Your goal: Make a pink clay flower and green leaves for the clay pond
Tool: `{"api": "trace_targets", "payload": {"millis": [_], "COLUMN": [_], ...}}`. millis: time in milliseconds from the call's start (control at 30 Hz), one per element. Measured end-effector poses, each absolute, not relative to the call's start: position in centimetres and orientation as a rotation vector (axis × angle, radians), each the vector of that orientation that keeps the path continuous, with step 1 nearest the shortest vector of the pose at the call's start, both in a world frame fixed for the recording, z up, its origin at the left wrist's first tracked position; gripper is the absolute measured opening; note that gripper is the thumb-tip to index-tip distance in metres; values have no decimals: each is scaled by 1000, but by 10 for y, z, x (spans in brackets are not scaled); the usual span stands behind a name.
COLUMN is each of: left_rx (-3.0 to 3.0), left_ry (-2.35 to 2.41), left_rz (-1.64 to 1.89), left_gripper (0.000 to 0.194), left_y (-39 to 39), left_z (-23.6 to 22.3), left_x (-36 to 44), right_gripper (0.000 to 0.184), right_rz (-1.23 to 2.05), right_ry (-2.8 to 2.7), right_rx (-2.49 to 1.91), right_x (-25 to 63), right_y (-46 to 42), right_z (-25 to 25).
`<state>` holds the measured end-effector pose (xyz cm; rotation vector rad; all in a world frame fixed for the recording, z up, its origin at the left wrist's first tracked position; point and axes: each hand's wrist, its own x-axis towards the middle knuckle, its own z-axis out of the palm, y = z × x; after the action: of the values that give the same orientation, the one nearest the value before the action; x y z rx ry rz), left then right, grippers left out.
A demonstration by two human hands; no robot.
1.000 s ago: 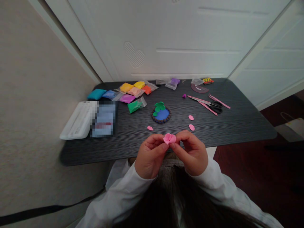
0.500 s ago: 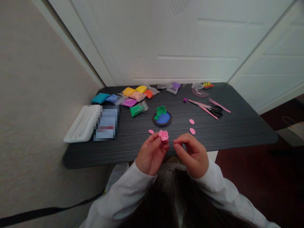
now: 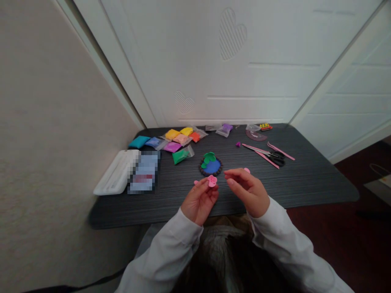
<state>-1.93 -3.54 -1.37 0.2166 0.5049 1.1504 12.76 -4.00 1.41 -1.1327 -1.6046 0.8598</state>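
Between the thumb and fingers of my left hand (image 3: 200,200) is a small pink clay flower (image 3: 212,181) with cupped petals. To its right hovers my right hand (image 3: 249,191), fingers stretched and slightly apart from the thumb, nothing visible in it. A pink oval petal (image 3: 247,170) shows just behind the right hand's fingers. Another pink piece (image 3: 196,182) lies by my left fingertips, partly covered. Just beyond both hands, a blue clay disc (image 3: 213,166) sits on the table, ringed with dark brown beads and topped with green leaf shapes (image 3: 209,157).
Colourful clay packets, such as the green packet (image 3: 181,156), cover the back left of the black table (image 3: 171,207). A white box (image 3: 116,173) stands at left. Scissors (image 3: 269,152), pink tools (image 3: 282,151) and a clear protractor (image 3: 255,135) lie at right.
My right hand has shifted forward, its thumb and fingers opening from a near pinch, and now hides one of the pink petals. The flower stays in my left hand. The view has tilted up.
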Motion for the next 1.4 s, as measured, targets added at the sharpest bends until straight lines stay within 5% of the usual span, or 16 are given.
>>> {"api": "trace_targets", "payload": {"millis": [300, 700, 1400], "left_rx": [289, 334, 365], "left_ry": [498, 533, 572], "left_rz": [1104, 1108, 1094], "left_gripper": [11, 11, 9], "left_y": [-39, -37, -43], "left_z": [-21, -24, -22], "left_x": [-20, -18, -16], "right_gripper": [18, 33, 23], "right_rz": [901, 412, 321], "right_ry": [-1597, -1749, -1972], "right_rx": [-1176, -1759, -1830], "right_x": [140, 223, 211], "right_y": [-48, 7, 21], "right_z": [4, -31, -28]}}
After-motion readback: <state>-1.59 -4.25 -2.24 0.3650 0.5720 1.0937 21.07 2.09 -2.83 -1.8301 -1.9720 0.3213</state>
